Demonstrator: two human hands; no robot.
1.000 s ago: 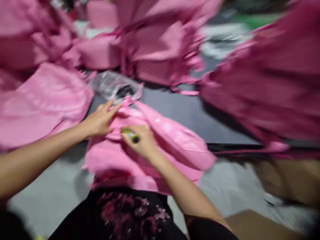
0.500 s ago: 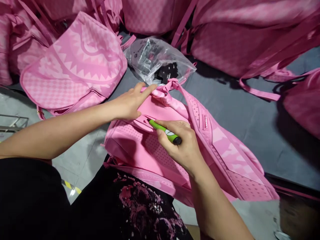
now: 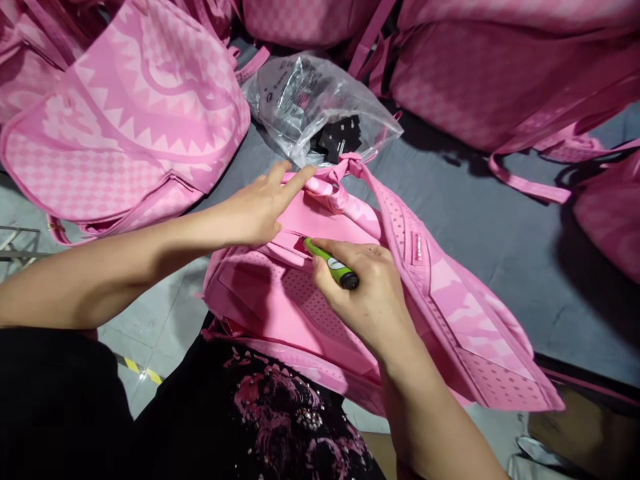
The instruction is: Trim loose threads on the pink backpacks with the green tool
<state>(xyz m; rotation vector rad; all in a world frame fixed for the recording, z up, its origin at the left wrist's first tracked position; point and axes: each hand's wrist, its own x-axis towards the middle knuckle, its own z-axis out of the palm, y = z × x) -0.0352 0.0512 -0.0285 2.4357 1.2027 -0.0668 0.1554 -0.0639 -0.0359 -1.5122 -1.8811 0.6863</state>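
A pink backpack (image 3: pixel 330 340) with dotted mesh panels and camouflage trim lies with its back side up, partly over my lap. Pinched in my right hand (image 3: pixel 373 287) is a green marker (image 3: pixel 336 265) with a black rear end. Its dark tip meets the pink fabric at a seam near the top of the back panel. My left hand (image 3: pixel 257 210) rests with fingers spread over the backpack's upper edge, left of the tip. The shoulder strap (image 3: pixel 440 287) runs along the right side.
A clear plastic bag (image 3: pixel 320 100) holding black tags (image 3: pixel 337 137) lies just beyond the backpack on the grey table (image 3: pixel 480 247). Another pink backpack (image 3: pixel 140 120) with a tooth pattern is at the left. More pink backpacks (image 3: pixel 450 80) line the back.
The marker's tip has shifted slightly right along the seam, with my right hand. My left hand stays on the backpack. The view has shifted a little.
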